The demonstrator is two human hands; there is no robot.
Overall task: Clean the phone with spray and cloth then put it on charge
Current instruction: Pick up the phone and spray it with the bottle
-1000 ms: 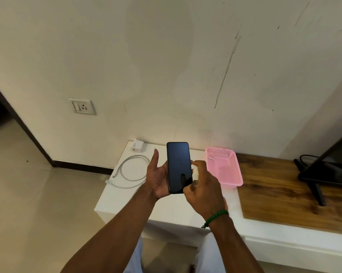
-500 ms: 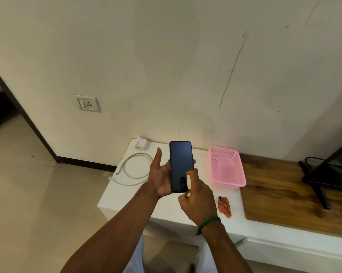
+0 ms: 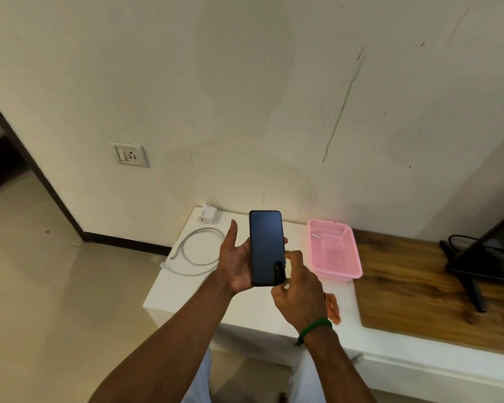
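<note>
Head view: I am watching the left hand (image 3: 239, 263) cradling the phone (image 3: 266, 247) above the surface (image 3: 256, 311). The thumb is standing straight and the fingers are wrapping behind to the phone's right edge. The dark screen is facing me, its long axis running up and away with the bottom end toward the wrist.

The right hand (image 3: 300, 289) is curling at the phone's lower right corner and pinching something small and dark-tipped. I am taking it for the spray (image 3: 278, 270), though I cannot tell for sure.

The cloth (image 3: 332, 308) is lying near the front edge, just right of the right wrist, so that hand is nearer for wiping. The cable (image 3: 197, 251) is looping by the left edge and the adapter (image 3: 207, 213) is sitting at the back left corner. Both are on the left hand's side, for the 1 charging step.
</note>
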